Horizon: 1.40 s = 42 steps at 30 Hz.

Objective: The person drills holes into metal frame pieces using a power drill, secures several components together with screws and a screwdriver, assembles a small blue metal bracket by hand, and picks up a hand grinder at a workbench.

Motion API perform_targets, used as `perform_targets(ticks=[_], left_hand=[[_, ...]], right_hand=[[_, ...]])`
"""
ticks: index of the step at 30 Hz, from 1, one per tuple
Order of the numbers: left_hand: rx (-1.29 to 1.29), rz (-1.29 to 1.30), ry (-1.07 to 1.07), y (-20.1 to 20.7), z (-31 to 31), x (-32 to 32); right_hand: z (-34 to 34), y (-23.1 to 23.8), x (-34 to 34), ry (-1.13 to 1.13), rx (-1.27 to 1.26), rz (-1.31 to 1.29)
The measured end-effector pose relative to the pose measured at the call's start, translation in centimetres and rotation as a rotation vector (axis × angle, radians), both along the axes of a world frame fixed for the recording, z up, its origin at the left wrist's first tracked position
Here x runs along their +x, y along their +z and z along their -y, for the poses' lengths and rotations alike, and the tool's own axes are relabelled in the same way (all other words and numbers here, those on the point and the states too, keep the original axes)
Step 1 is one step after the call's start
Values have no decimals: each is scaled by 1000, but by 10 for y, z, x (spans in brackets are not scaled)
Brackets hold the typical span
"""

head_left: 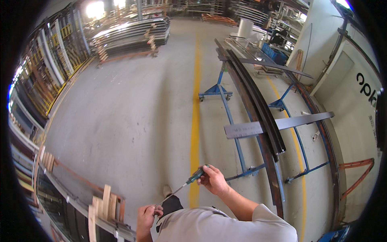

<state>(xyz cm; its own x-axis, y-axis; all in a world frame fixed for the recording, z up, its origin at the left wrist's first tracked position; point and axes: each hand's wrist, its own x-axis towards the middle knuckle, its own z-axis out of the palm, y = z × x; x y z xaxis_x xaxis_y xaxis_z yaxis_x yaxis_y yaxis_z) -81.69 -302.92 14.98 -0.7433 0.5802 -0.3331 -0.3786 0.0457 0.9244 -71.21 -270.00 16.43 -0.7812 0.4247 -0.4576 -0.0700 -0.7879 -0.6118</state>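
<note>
A screwdriver (196,175) with a dark green handle and a long thin metal shaft is held slantwise in front of my body. The fingers of my right hand (213,180) are closed round the end of its handle. Lower and to the left, my left hand (148,213) pinches the shaft close to its tip, and the tip itself is hidden by the fingers. Ahead on the right, long black metal profiles (258,105) rest on a blue wheeled stand (219,89), apart from both hands.
A flat grey bar (282,123) lies crosswise over the stand. To the left are racks of frames (52,60) and wooden blocks (105,203) on a low stack. A pile of metal profiles (131,38) stands far ahead. A yellow line (195,121) runs along the grey floor.
</note>
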Motion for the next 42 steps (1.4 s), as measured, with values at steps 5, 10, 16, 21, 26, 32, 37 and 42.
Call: perform_targets(ticks=[5, 10, 16, 21, 26, 32, 37, 42], left_hand=[[115, 59, -232, 31, -113, -204], [122, 30, -489, 56, -265, -356], [44, 69, -492, 12, -409, -465], [87, 256, -291, 17, -524, -563], [255, 392, -350, 12, -674, -654], [220, 735, -628, -33, -900, -715], [55, 715, -811, -29, -1077, -747], [-133, 638, -993, -42, -1256, -778]], right_hand=[[-63, 40, -103, -304, -21, 41], [-138, 30, -184, -565, 125, 21], [-269, -23, -298, -670, 65, -20], [-420, 10, -421, -522, 147, -44], [-548, 63, -491, -557, 419, -193], [-696, 64, -529, -857, 601, -94], [-801, 53, -541, -1035, 575, 125], [-885, 90, -569, -1276, 778, 301]])
